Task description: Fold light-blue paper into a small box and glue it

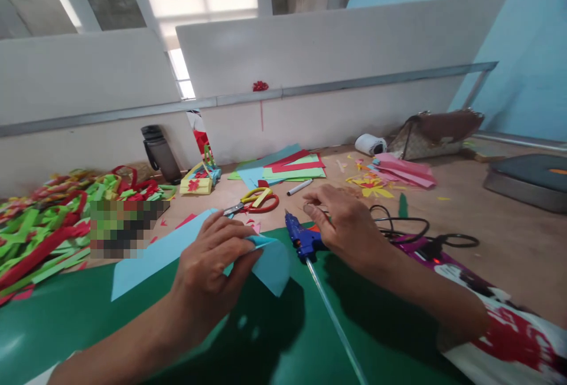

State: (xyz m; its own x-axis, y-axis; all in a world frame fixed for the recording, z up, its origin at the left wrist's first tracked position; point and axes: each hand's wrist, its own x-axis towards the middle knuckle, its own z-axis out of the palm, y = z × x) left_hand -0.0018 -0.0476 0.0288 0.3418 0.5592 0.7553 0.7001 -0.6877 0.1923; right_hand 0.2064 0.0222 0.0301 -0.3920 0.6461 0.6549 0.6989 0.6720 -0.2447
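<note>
My left hand (217,255) is closed, pinching a folded edge of light blue paper (275,267) between thumb and fingers. Behind that hand, more blue paper (155,258) stretches over the green surface; I cannot tell whether it is the same sheet. A blue glue gun (303,237) lies between my hands, nozzle pointing away, with a long clear glue stick (334,314) coming out of its back. Just right of the gun, my right hand (348,222) hovers with bent fingers and thumb brought together. Whatever is at its fingertips is too small to name.
Scissors (261,201) and a marker (300,188) lie ahead. Paper strips (48,225) pile up at left by a dark bottle (162,155). Coloured sheets (292,166) lie at the back. A black cable (411,225) and a handbag (443,134) are at right.
</note>
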